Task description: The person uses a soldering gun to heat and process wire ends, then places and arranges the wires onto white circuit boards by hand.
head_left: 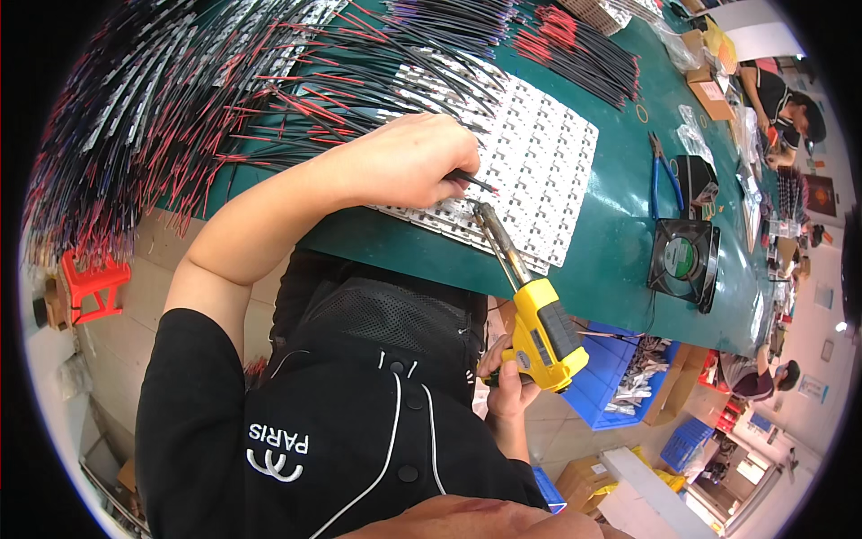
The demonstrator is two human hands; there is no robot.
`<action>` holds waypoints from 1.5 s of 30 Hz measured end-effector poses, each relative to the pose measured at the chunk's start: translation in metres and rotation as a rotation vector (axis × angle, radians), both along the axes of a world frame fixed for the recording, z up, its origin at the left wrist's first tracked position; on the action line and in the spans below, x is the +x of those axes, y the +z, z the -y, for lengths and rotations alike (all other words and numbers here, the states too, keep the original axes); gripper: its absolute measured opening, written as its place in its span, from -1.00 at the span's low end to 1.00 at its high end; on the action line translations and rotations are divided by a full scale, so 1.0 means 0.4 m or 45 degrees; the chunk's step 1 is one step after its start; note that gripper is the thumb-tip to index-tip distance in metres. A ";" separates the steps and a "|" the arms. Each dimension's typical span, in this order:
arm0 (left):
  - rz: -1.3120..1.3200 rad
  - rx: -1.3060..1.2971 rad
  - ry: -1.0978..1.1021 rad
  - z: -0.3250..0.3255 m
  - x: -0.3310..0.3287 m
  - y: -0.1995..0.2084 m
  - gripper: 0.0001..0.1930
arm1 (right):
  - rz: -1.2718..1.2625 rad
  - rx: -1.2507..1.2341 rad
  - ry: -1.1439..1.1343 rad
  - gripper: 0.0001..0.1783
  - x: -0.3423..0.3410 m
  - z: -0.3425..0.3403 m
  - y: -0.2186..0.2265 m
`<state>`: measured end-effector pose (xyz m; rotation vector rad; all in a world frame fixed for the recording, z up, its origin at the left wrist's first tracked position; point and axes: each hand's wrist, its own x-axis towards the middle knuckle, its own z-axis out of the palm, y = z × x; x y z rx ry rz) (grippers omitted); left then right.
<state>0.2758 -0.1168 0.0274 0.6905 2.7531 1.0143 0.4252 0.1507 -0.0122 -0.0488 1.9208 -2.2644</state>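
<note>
Left hand (409,162) pinches a wire (474,182) over the white panel (539,153); right hand (507,382) apparently grips a yellow soldering gun (543,337)

This is an electronics assembly workshop, a factory floor with a long shared bench. The green work table (620,234) runs toward the upper right of the frame, covered at upper left with bundles of red and black wires (180,99) and, at centre, white panels of small circuit boards (539,153). A yellow soldering gun (539,332), blue-handled pliers (663,175) and a small black fan (684,260) lie at hand. Other workers (790,112) sit along the right edge; blue crates (611,377) and cardboard boxes (584,476) stand at lower right.
</note>
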 end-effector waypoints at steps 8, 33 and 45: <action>-0.194 0.059 -0.037 -0.007 0.005 0.000 -0.81 | -0.064 0.026 -0.129 -0.46 0.005 -0.014 -0.009; -0.224 0.258 0.194 0.000 0.081 0.028 -0.86 | 0.002 -0.204 -0.150 -0.40 -0.024 -0.017 0.023; -0.131 0.328 0.149 -0.013 0.073 -0.030 -0.86 | 0.053 -0.169 -0.075 -0.41 -0.007 -0.014 0.027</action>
